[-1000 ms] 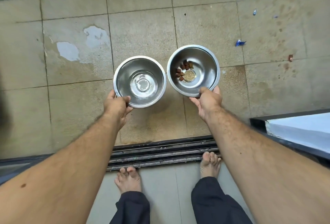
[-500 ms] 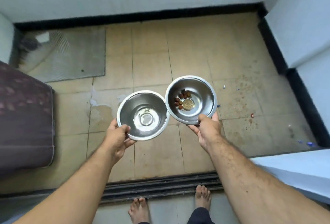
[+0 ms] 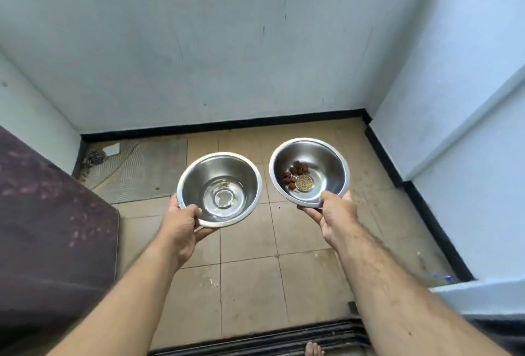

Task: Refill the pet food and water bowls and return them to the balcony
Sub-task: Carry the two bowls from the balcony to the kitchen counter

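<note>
I hold two steel bowls in the air over the tiled balcony floor [image 3: 250, 267]. My left hand [image 3: 181, 222] grips the near rim of the water bowl [image 3: 219, 188], which has a shallow film of water at its bottom. My right hand [image 3: 332, 215] grips the near rim of the food bowl [image 3: 309, 171], with the thumb over the edge. A few brown kibble pieces [image 3: 295, 175] and some fine crumbs lie in that bowl's bottom. The two bowls sit side by side, a small gap between them.
A dark purple mattress [image 3: 48, 236] fills the left side. A grey mat [image 3: 142, 168] lies in the far left corner with debris. Pale walls with black skirting close the balcony ahead and right. The sliding-door track [image 3: 255, 341] runs along the bottom, by my toes.
The view has tilted up from the floor to the far wall. Both bowls rose with my hands and moved slightly apart; my grips are unchanged.
</note>
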